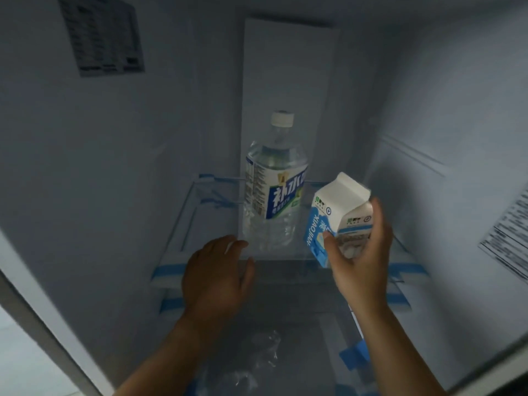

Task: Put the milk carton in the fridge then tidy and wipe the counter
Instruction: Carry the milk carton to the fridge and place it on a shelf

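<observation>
left hand [217,274]: open, empty, hovering over shelf's front edge, likely to steady | right hand [363,261]: wrapped around tilted milk carton [337,215], held above glass shelf [183,224] right side | water bottle [274,184]: upright mid-shelf, leaving room beside it

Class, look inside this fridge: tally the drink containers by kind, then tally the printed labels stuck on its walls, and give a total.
Water bottle, standing on the glass shelf: 1
Milk carton, held tilted in the right hand: 1
Printed wall labels, upper left and right: 2
Total: 4
</observation>
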A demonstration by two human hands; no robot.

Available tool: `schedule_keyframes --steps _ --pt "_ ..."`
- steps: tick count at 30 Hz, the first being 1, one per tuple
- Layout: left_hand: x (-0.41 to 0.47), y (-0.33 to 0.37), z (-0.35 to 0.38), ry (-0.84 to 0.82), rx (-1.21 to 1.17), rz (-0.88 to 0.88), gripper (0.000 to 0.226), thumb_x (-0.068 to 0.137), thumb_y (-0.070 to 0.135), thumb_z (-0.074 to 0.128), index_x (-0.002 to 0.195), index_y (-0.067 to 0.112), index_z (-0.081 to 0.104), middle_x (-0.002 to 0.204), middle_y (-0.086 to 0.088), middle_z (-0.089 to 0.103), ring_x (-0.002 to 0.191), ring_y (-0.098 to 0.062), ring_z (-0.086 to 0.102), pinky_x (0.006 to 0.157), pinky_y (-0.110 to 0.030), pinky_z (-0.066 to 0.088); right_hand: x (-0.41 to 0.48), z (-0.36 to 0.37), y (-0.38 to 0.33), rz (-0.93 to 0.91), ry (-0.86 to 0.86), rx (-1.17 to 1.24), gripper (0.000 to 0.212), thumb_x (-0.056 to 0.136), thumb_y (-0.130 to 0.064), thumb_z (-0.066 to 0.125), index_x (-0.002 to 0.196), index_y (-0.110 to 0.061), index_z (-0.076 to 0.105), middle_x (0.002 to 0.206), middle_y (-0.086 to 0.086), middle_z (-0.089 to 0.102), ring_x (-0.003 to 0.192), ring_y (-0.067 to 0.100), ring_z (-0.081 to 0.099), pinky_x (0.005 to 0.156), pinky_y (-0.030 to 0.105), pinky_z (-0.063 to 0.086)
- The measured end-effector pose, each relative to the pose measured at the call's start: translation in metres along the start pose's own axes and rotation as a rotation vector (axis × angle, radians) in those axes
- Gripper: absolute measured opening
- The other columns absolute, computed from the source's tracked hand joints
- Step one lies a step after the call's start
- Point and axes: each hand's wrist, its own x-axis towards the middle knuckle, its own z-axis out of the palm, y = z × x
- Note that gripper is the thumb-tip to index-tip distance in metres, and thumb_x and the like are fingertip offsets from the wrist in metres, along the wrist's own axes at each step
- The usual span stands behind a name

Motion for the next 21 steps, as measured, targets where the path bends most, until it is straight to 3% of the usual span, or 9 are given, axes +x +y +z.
schedule_keyframes --steps 10,13,16,21 --pt "0.000 0.001 -0.002 0.006 0.027 -0.003 0.045 0.084 0.042 0.037 0.109 0.018 0.066 0.114 -0.005 0.067 0.100 -0.025 0.064 0.078 -0.038 0.051 0.016 0.015 0.006 -0.027 0.008 -0.059 0.089 0.071 -0.017 0.078 0.143 -0.020 0.026 0.128 0.011 0.041 0.112 0.011 0.050 0.073 0.002 0.044" --pt "0.000 0.000 -0.001 0.006 0.007 -0.003 0.046 0.085 0.042 0.037 0.109 0.017 0.066 0.115 -0.006 0.067 0.101 -0.026 0.063 0.080 -0.039 0.051 0.005 0.010 0.011 0.000 -0.010 -0.115 0.089 0.074 -0.025 0.075 0.144 -0.022 0.020 0.132 0.007 0.040 0.119 0.013 0.049 0.078 0.016 0.052" --pt "0.000 -0.003 0.003 0.004 -0.015 0.022 0.048 0.085 0.042 0.035 0.111 0.015 0.065 0.117 -0.008 0.065 0.103 -0.028 0.062 0.082 -0.042 0.052 -0.012 0.003 0.015 0.083 -0.058 -0.323 0.079 0.075 -0.040 0.069 0.139 -0.017 0.029 0.129 0.007 0.045 0.117 0.018 0.050 0.082 0.035 0.055" --pt "0.000 -0.005 0.003 0.009 -0.039 0.055 0.048 0.085 0.042 0.034 0.109 0.016 0.066 0.116 -0.007 0.066 0.100 -0.029 0.062 0.078 -0.039 0.051 -0.038 -0.010 0.013 0.032 -0.156 -0.622 0.052 0.085 -0.055 0.045 0.115 -0.013 0.054 0.113 0.007 0.059 0.103 0.023 0.057 0.083 0.036 0.049"
